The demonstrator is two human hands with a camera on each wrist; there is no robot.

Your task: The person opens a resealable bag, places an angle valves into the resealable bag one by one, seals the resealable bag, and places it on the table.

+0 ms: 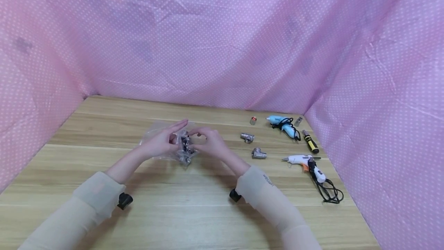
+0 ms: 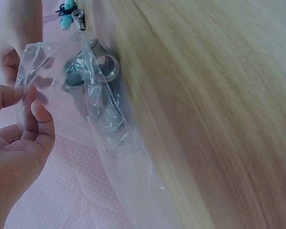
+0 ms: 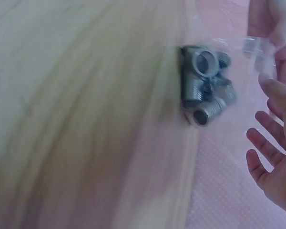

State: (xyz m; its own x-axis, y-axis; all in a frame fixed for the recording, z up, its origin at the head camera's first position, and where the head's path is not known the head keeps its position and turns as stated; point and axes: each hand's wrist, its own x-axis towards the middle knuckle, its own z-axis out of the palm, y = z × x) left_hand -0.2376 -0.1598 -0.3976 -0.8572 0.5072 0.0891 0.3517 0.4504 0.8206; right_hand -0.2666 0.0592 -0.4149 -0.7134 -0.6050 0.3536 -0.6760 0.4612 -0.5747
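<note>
A clear plastic bag holding several silver metal pipe fittings is on the table between both hands. My left hand pinches the bag's upper edge between thumb and fingers in the left wrist view. From the opposite side, my right hand holds the bag's edge with its fingertips, the other fingers loosely spread. The fittings lie bunched low in the bag, showing threaded ends and round openings. Part of the right hand's grip is hidden behind the plastic.
To the right lie two tee fittings, a blue glue gun, a white glue gun with a black cord, and a yellow-black screwdriver. Small metal fittings sit farther back. Pink dotted cloth surrounds the wooden table.
</note>
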